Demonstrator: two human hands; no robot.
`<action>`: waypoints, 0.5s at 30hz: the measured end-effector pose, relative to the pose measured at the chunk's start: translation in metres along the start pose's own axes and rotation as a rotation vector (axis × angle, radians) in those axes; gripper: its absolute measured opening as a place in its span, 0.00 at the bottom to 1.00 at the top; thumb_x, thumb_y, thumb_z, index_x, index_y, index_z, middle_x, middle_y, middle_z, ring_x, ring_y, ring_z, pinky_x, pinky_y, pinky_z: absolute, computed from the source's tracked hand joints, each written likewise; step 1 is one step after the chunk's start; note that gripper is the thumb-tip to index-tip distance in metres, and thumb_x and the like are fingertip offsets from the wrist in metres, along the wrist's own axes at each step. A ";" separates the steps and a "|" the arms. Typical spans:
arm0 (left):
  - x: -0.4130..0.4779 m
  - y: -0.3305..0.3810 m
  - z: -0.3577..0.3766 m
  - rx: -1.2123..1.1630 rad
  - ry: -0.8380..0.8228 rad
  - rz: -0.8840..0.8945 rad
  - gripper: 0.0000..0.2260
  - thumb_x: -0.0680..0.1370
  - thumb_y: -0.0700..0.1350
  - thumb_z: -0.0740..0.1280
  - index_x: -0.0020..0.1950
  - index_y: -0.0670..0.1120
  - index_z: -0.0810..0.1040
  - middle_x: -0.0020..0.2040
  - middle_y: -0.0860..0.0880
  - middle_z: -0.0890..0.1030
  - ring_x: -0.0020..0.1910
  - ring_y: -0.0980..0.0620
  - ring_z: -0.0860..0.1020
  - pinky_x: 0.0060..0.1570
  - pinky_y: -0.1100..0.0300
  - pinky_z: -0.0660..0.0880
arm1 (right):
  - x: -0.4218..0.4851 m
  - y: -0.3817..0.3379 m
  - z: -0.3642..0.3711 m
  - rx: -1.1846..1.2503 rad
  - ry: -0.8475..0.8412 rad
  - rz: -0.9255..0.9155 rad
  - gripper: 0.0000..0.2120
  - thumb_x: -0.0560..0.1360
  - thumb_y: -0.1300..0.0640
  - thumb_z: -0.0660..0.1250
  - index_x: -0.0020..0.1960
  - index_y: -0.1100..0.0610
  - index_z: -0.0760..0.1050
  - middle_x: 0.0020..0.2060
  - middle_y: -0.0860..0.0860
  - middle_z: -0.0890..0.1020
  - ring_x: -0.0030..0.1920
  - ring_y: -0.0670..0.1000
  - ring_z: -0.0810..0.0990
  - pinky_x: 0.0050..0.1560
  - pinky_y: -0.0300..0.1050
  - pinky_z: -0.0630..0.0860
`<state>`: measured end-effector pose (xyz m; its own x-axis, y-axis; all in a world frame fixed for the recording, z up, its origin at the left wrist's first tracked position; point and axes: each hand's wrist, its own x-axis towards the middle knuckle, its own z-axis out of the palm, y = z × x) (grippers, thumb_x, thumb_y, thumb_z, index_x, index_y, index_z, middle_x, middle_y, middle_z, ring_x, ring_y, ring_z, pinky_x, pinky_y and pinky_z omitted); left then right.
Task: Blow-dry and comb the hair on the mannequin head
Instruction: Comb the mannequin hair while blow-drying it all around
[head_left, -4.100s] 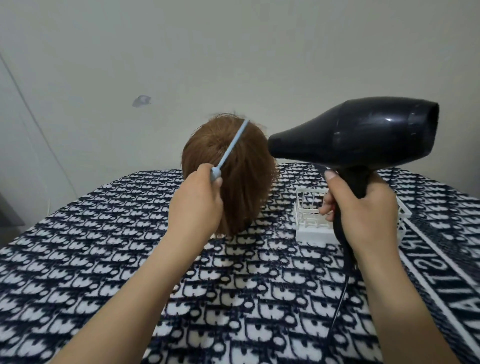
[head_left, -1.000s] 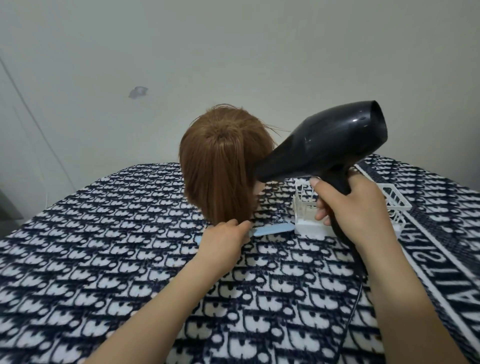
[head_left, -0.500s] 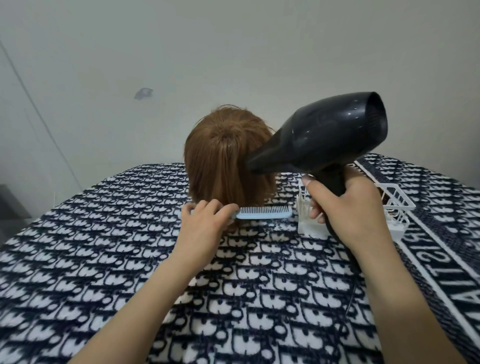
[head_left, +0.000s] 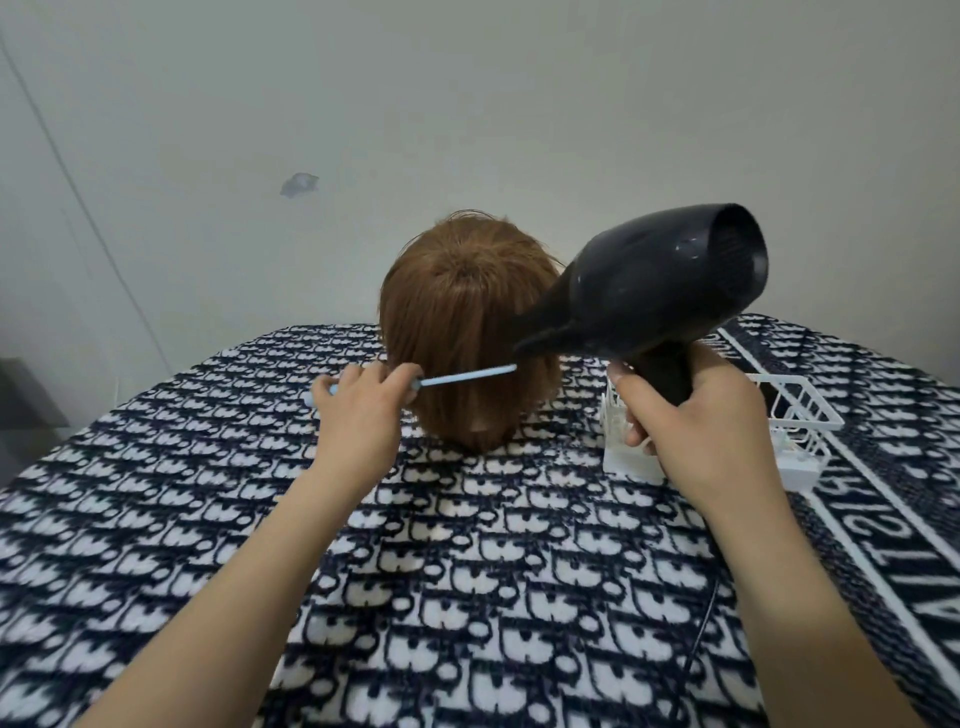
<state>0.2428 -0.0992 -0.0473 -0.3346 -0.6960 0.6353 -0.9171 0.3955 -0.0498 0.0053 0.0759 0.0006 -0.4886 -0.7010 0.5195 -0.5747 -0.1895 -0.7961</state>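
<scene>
Head view: left hand (head_left: 358, 410) pinches one comb (head_left: 467, 375), right hand (head_left: 691, 421) grips one dryer (head_left: 649, 291); one mannequin head (head_left: 457, 322).

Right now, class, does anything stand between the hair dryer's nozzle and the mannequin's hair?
Nothing visible does. The hair dryer in the right hand points its nozzle at the hair; the comb, held by the left hand, lies across the hair just below it.
</scene>
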 end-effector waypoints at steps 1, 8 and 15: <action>-0.002 0.002 0.004 0.010 -0.057 0.006 0.15 0.76 0.38 0.65 0.57 0.56 0.73 0.46 0.52 0.74 0.49 0.45 0.71 0.54 0.44 0.60 | 0.000 0.000 0.001 0.031 -0.027 0.011 0.07 0.77 0.49 0.71 0.42 0.49 0.76 0.28 0.47 0.83 0.25 0.44 0.81 0.28 0.42 0.76; -0.017 0.011 0.020 -0.073 -0.116 0.027 0.14 0.78 0.38 0.62 0.57 0.56 0.72 0.43 0.53 0.69 0.48 0.47 0.69 0.54 0.42 0.62 | 0.001 0.003 0.006 0.097 -0.098 0.073 0.07 0.76 0.51 0.71 0.42 0.51 0.76 0.29 0.49 0.83 0.25 0.47 0.82 0.26 0.36 0.76; -0.032 0.007 0.029 -0.160 -0.055 0.055 0.20 0.76 0.35 0.65 0.59 0.58 0.72 0.45 0.55 0.70 0.48 0.50 0.67 0.50 0.49 0.59 | -0.001 0.004 0.010 -0.010 -0.104 0.069 0.07 0.75 0.48 0.69 0.43 0.51 0.77 0.29 0.48 0.83 0.25 0.45 0.82 0.34 0.54 0.83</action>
<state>0.2409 -0.0920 -0.0901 -0.3988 -0.7005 0.5918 -0.8522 0.5214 0.0430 0.0103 0.0690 -0.0064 -0.4569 -0.7796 0.4284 -0.5489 -0.1319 -0.8254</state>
